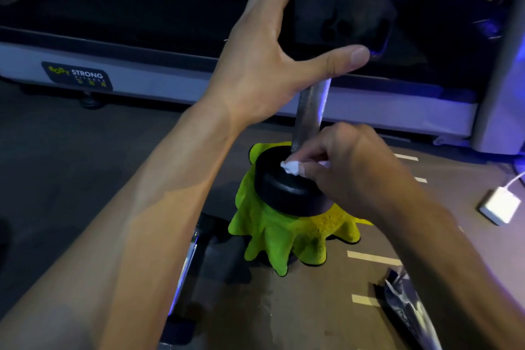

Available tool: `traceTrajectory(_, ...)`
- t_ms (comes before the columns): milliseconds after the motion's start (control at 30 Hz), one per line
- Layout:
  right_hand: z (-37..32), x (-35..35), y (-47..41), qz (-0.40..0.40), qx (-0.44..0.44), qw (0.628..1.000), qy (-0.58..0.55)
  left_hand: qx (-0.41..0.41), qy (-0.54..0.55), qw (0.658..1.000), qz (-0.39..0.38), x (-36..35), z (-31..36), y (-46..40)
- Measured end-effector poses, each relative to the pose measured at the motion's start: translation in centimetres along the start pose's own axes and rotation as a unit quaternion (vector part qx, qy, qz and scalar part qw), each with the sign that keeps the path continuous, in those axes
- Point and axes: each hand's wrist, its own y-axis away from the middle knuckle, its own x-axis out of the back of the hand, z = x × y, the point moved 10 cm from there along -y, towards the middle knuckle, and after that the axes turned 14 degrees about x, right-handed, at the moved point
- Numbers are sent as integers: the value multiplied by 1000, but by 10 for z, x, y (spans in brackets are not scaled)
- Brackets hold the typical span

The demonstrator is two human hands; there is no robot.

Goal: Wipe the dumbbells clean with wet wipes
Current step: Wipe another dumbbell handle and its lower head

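Dim room, mixed colour cast: purple-blue light from the right side, warm yellow strip along the top edge. Blue-violet glare runs down the dumbbell (309,113) handle and along a metal bar (187,261) at lower left. The left hand (272,65) and both forearms are lit fairly evenly, slightly washed out. The green cloth (287,236) reads saturated, with shadowed folds and a yellower right side. The upper dumbbell head is nearly black, with soft detail. Wide-angle bending at the edges; the treadmill (142,74) frame curves. Overall soft, noisy, smeared in dark areas. The white wipe (289,167) is blown out.
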Motion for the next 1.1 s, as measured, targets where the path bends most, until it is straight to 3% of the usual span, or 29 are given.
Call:
traceTrajectory(67, -1, 1, 0, 44, 19, 998, 47, -1, 4, 1000, -4, -2, 0, -1)
traceTrajectory(200, -34, 23, -1, 159, 154, 971, 93, 5, 18, 1000, 8, 2, -1, -3)
traceTrajectory(300, -39, 37, -4, 233, 179, 947, 130, 2, 4, 1000, 6, 0, 1, -5)
traceTrajectory(500, -29, 3, 2, 51, 186, 975, 108, 8, 26, 1000, -4, 0, 0, -7)
traceTrajectory(667, -39, 52, -10, 232, 215, 934, 168, 16, 22, 1000, -9, 2, -2, -8)
traceTrajectory(800, -36, 8, 13, 136, 223, 946, 192, 33, 46, 998, -11, 6, -7, -11)
traceTrajectory(867, -39, 24, 6, 169, 230, 939, 193, 37, 51, 998, -11, 6, -8, -12)
traceTrajectory(967, -45, 67, -4, 300, 224, 904, 207, 32, 49, 998, -15, 6, -8, -12)
traceTrajectory(1033, -44, 52, 3, 284, 228, 907, 210, 34, 57, 998, -8, 9, -9, -12)
traceTrajectory(1100, -42, 16, 16, 210, 214, 930, 214, 37, 69, 997, 0, 11, -12, -12)
